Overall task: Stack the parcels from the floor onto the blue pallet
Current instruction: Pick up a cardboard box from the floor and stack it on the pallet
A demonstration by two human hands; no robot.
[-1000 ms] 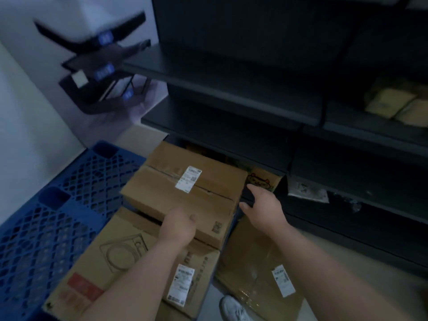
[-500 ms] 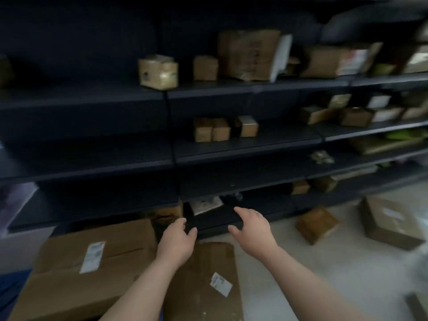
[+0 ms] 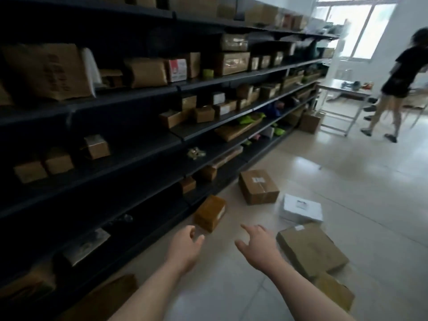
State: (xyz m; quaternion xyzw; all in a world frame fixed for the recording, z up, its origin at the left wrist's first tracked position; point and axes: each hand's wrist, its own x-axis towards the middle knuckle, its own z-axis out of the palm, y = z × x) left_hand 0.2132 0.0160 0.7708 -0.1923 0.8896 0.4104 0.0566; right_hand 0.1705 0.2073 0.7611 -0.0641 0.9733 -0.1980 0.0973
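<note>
Warehouse aisle along dark shelving; the view has swung right, off the pallet stack.
Left hand and right hand, on a carton a second ago, now hover empty, fingers loosely spread, over the floor. Five parcels lie ahead: four brown, one white parcel. Nearest, the flat brown parcel lies beside the right hand, long axis slanting from near right to far left.

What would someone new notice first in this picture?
The left hand and the right hand reach out empty over the pale floor in the foreground. Just ahead, parcels lie scattered: a small brown box by the shelf foot, a bigger brown box, a white parcel and a flat brown parcel. Long dark shelving crammed with boxes fills the left side.
</note>
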